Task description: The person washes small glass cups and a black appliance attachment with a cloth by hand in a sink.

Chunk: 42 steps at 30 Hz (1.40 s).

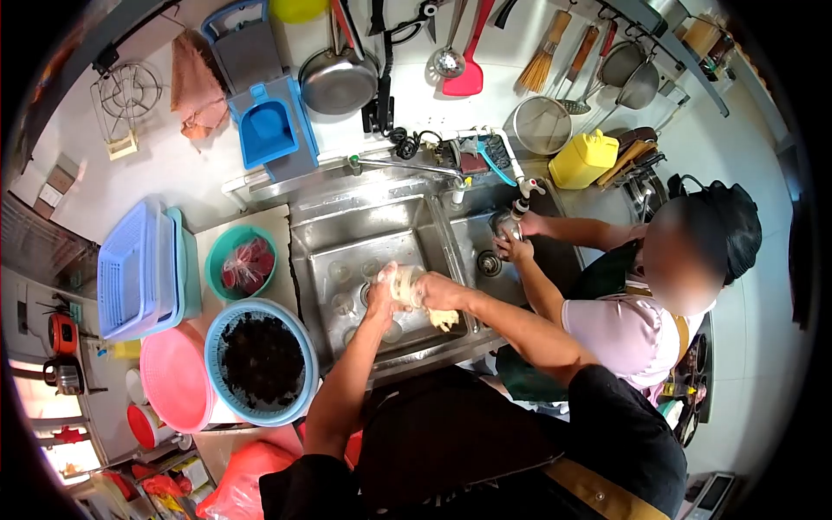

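Note:
Over the large steel sink (334, 234), my left hand (381, 295) is wrapped round one side of a pale glass (405, 286). My right hand (433, 290) presses against the glass from the other side, with a yellowish cloth (444, 319) hanging below it. Several clear glasses (343, 303) stand on the sink bottom beneath and left of my hands. At the smaller sink on the right, a co-worker's hands (518, 246) hold a clear glass (505, 227) under a tap (520, 206).
A co-worker (620, 334) stands close on my right. To the left are a blue basket of dark food (212, 364), a green bowl (213, 277) with a bagged item, and a pink basin (173, 373). A long faucet (407, 165) spans the sink's back; a yellow jug (582, 162) stands behind.

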### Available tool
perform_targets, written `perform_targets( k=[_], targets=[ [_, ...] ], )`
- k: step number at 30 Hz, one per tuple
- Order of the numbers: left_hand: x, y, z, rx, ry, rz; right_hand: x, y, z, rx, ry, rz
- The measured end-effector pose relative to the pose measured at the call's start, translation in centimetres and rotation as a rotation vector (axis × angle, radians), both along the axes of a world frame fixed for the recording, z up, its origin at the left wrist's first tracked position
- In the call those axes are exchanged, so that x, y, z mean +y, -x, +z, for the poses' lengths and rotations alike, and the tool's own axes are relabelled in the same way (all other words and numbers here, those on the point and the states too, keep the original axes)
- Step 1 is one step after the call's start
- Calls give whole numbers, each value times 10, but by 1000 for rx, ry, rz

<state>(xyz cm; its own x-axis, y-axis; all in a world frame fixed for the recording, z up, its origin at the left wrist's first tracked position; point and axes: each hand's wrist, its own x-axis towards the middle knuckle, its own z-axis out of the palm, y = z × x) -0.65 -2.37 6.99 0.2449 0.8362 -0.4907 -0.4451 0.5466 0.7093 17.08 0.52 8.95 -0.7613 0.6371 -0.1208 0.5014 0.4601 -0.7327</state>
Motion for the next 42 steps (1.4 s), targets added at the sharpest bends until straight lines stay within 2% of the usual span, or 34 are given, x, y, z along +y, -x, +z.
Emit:
perform_targets(
  k=[1, 4, 5, 8, 9, 11, 13, 14, 15, 16, 17, 18, 20, 21, 24, 25, 26, 28, 29, 31, 32, 33, 34, 35, 38, 40, 42],
  targets=[
    [3, 1, -5, 4, 116, -105, -6, 4, 27, -279, -124, -6],
    [9, 12, 3, -112, 263, -305, -10, 9, 41, -574, -344, 233],
    [13, 18, 13, -150, 241, -325, -15, 6, 46, -493, -447, 209],
    [21, 35, 0, -151, 259, -485, -16, 7, 35, -448, -473, 94],
    [21, 36, 0, -88, 284, -480, -14, 10, 24, -384, -400, 11],
    [9, 27, 9, -173, 144, -361, -11, 12, 1, -258, -249, -164],
    [-4, 24, 30, -262, -61, -265, -11, 17, 24, 173, 541, -542],
    [-7, 18, 18, -163, -173, -150, -11, 21, 31, 396, 940, -713],
    [-9, 8, 0, -63, -285, -34, -5, 13, 5, 624, 1135, -766],
    [-11, 3, -4, 39, -395, 80, -2, 1, 9, 839, 1403, -650],
    [-9, 4, -8, -47, -369, 100, -2, 3, 7, 792, 1345, -624],
    [-4, 5, -12, -15, -395, 98, -3, 7, 12, 745, 1288, -598],
    [4, 7, -21, 51, -439, 87, -2, 7, 21, 332, 826, -422],
    [4, 8, -15, -19, -287, 42, -1, 8, 31, 135, 592, -330],
    [1, 12, -1, -71, 62, -75, 1, 12, 57, -501, -350, 187],
    [5, 13, 2, -190, 96, -113, 3, 12, 52, -528, -440, 217],
    [5, 17, 4, -246, 139, -152, 2, 10, 56, -443, -568, 184],
    [6, 25, 12, -369, 224, -209, 5, 3, 53, -148, -730, 185],
    [4, 29, 12, -392, 228, -259, 4, 2, 51, -215, -666, 216],
    [4, 30, 11, -307, 232, -221, 1, 12, 69, -345, -547, 254],
    [9, 29, 11, -265, 225, -207, 2, 18, 73, -378, -438, 185],
    [11, 24, 14, -216, 263, -90, 2, 26, 76, -413, -323, 118],
    [9, 23, 6, -179, 188, -104, 1, 34, 77, -446, -206, 57],
    [11, 24, -3, -140, 107, -114, 13, 36, 49, -450, -62, 66],
    [3, 21, 5, -73, -15, -54, 9, 31, 68, 204, 948, -227],
    [0, 17, 19, -68, -36, 38, 8, 26, 50, 399, 1134, -386],
    [6, 19, 3, -144, -5, 6, 3, 25, 3, 676, 1224, -580]
  ],
)
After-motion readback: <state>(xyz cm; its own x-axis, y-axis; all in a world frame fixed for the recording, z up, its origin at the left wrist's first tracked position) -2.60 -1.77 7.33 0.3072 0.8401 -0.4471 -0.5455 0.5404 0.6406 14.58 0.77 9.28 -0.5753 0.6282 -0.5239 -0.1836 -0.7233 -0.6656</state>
